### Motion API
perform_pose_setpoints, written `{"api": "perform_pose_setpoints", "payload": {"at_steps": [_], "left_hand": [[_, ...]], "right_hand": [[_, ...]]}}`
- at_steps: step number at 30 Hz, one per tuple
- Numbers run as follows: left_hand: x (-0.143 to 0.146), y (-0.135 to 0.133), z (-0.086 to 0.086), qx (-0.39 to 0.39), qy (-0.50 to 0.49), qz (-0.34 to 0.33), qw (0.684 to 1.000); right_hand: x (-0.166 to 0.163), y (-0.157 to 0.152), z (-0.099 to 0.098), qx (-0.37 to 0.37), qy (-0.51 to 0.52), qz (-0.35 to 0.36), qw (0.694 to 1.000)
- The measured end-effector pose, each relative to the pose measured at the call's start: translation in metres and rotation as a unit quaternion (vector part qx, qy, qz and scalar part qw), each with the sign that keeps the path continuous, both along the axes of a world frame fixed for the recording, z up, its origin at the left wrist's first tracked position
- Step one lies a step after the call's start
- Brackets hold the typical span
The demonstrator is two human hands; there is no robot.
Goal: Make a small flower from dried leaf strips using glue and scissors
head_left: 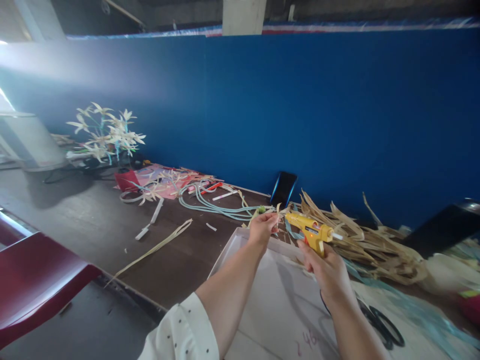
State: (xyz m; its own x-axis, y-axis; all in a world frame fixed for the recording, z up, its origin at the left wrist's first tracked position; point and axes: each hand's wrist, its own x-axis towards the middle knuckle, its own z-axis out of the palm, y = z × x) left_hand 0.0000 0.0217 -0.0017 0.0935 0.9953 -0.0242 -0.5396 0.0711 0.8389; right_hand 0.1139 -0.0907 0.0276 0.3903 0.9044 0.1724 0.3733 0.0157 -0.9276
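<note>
My right hand [324,265] is wrapped round the handle of a yellow hot glue gun [309,227], its nozzle pointing left and a white glue stick poking out at the back. Just left of the nozzle, my left hand [263,227] is closed, pinching a small pale husk flower [278,210]. The nozzle tip is at or very near the flower; whether they touch I cannot tell. Below both hands lies a shallow white box lid [270,300] with red writing on it.
A dark phone [284,188] leans against the blue wall [337,110]. Dried husk strips [348,230] heap to the right, near black-handled scissors [382,322]. Pale blue cords [210,207] lie left of my hands. Finished-looking husk flowers [108,132] stand farther left; a red chair [41,285] is at the table edge.
</note>
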Motion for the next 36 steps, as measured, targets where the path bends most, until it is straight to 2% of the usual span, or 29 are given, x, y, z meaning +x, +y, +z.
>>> {"api": "perform_pose_setpoints", "payload": {"at_steps": [13,18,24,28,36], "left_hand": [[0.0,0.0,0.0,-0.001,-0.009,-0.001,1.0],[0.0,0.001,-0.001,0.002,-0.008,-0.002,1.0],[0.0,0.001,-0.002,0.001,-0.007,-0.002,1.0],[0.0,0.0,0.0,-0.004,-0.005,-0.001,1.0],[0.001,0.0,0.001,-0.003,-0.011,0.0,1.0]], "right_hand": [[-0.001,-0.002,0.005,-0.007,-0.024,0.02,0.999],[0.0,0.0,0.001,-0.018,-0.033,0.006,0.999],[0.0,0.002,-0.007,0.009,-0.031,-0.028,0.999],[0.0,0.002,-0.009,0.004,-0.026,-0.025,0.999],[0.0,0.001,-0.001,-0.016,-0.038,-0.006,0.999]]}}
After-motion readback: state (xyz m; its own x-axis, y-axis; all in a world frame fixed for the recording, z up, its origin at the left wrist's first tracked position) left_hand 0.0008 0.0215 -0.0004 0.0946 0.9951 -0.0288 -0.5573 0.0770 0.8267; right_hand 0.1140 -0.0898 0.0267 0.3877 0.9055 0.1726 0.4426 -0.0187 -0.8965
